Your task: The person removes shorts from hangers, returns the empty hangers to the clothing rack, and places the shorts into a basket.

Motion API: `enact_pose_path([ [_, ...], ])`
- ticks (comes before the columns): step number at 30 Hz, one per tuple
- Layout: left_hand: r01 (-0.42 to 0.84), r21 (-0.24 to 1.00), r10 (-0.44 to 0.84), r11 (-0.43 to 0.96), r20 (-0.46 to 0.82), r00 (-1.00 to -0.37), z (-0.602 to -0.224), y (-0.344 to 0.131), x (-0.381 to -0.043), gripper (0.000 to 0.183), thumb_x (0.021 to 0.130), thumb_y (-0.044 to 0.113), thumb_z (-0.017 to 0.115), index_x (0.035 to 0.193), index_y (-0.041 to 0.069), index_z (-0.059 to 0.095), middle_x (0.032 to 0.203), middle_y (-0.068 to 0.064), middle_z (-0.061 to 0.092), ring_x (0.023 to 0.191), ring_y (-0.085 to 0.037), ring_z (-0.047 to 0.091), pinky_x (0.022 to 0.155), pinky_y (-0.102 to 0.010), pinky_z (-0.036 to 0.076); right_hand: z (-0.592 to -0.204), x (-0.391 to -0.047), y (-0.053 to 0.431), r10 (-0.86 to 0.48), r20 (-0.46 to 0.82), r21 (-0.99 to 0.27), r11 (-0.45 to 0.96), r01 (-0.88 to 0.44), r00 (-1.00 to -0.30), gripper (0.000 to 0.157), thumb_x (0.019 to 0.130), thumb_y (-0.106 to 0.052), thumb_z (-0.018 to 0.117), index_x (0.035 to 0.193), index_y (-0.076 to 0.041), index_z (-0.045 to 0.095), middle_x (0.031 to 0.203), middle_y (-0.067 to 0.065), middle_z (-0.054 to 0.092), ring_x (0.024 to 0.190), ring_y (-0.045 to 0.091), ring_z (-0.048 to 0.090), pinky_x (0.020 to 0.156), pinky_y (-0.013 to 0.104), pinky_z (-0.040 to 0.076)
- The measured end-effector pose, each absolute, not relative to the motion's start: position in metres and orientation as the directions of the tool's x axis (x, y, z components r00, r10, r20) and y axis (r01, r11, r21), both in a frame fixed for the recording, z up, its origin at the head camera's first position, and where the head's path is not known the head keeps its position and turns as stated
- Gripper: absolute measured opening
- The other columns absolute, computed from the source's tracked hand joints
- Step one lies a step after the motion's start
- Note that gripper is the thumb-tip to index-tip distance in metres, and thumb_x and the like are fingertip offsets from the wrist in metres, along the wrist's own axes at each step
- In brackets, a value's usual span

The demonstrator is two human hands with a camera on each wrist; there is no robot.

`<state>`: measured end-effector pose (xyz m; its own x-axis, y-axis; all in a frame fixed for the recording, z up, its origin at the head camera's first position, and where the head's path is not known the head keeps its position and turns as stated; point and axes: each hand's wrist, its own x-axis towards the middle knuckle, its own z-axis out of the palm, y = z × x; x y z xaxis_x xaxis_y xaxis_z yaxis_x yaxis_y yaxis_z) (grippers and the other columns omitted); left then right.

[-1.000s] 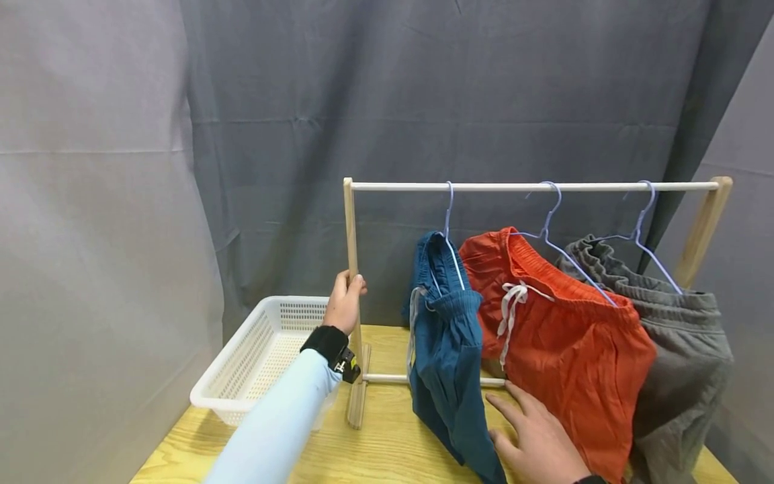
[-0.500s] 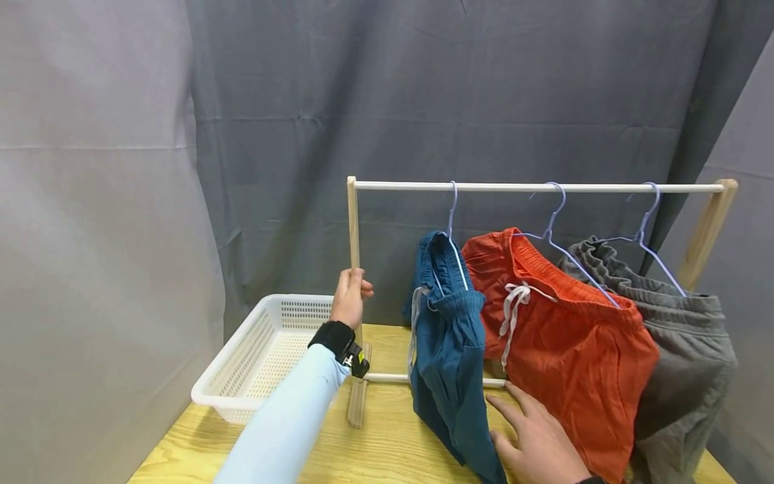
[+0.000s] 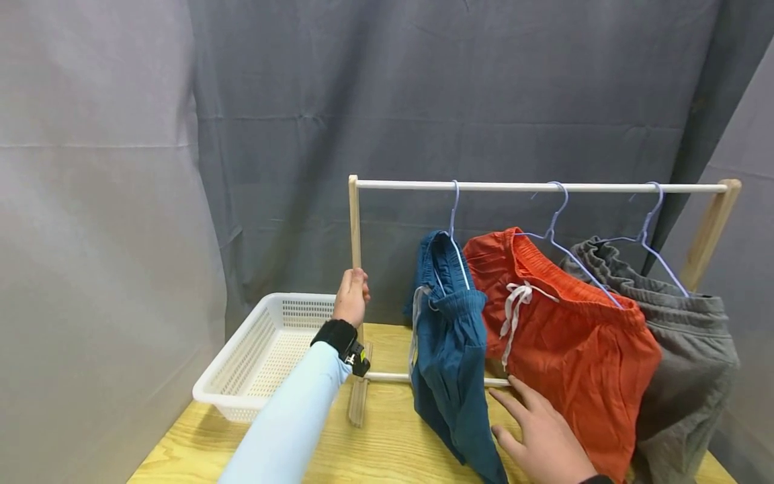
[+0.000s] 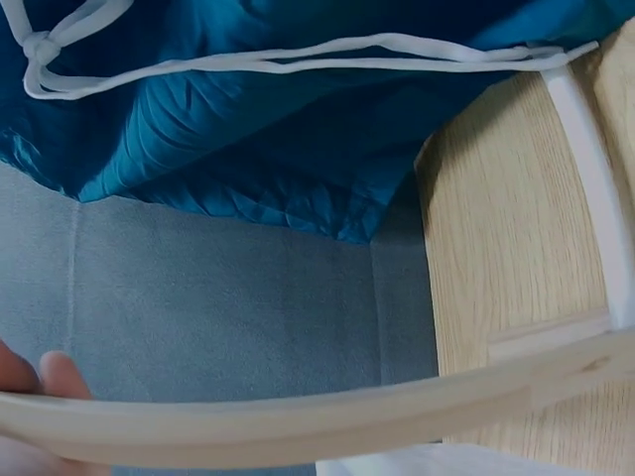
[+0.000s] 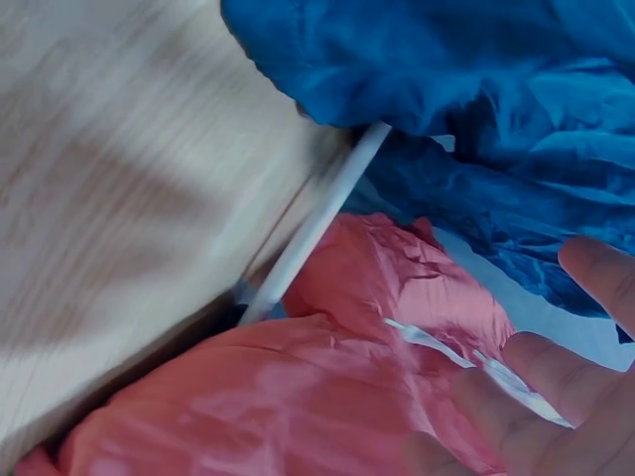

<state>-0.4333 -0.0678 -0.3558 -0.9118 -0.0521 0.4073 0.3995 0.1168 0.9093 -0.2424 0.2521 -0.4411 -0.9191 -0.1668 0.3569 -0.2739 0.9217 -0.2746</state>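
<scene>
My left hand (image 3: 351, 299) grips the left wooden upright (image 3: 355, 225) of a small clothes rack; in the left wrist view its fingertips (image 4: 64, 375) curl over the post. The right hand (image 3: 547, 433) is low in front, fingers spread, holding nothing, between blue shorts (image 3: 450, 356) and orange-red shorts (image 3: 589, 363) with a white tied drawstring. Its fingertips are close to the rack's lower white bar (image 3: 387, 377) in the head view. Blue, orange-red and grey shorts (image 3: 686, 366) each hang from a lilac hanger (image 3: 553, 218) on the top rail (image 3: 399, 185).
A white perforated basket (image 3: 220, 396) stands on the wood-grain table (image 3: 363, 464), left of the rack. Grey cloth (image 3: 278, 148) hangs behind, with paler cloth (image 3: 97, 235) along the left side. The rack's right upright (image 3: 707, 235) rises beyond the grey shorts.
The left hand has shifted its hold on the upright, its fingers now curled more closely. The right hand has moved very slightly, fingers still spread. The shorts hang as before.
</scene>
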Motion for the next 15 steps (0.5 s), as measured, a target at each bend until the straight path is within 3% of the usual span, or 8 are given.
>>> enact_pose_path([
  [10,0.417,0.898,-0.047,0.138,0.427,-0.903,-0.359,-0.07,-0.437,0.047,0.109,0.049,0.028,0.117,0.007,0.05,0.089,-0.004,0.047,0.091,-0.033,0.058,0.083,-0.036,0.049,-0.42,-0.238,0.252,-0.165,0.386,-0.289,0.913,-0.289,-0.908,0.052,0.09,-0.039,0.075,0.139,-0.023,0.062,0.149,0.018,0.046,0.129,0.045,0.048,0.093,0.068,0.044],
  [15,0.427,0.892,-0.037,0.15,0.437,-0.899,-0.359,-0.07,-0.436,0.047,0.109,0.047,0.027,0.116,0.007,0.049,0.088,-0.004,0.046,0.091,-0.035,0.058,0.083,-0.038,0.049,-0.404,-0.235,0.251,-0.163,0.427,-0.3,0.902,-0.309,-0.889,0.051,0.091,-0.036,0.075,0.137,-0.019,0.063,0.148,0.017,0.045,0.128,0.044,0.048,0.095,0.067,0.043],
])
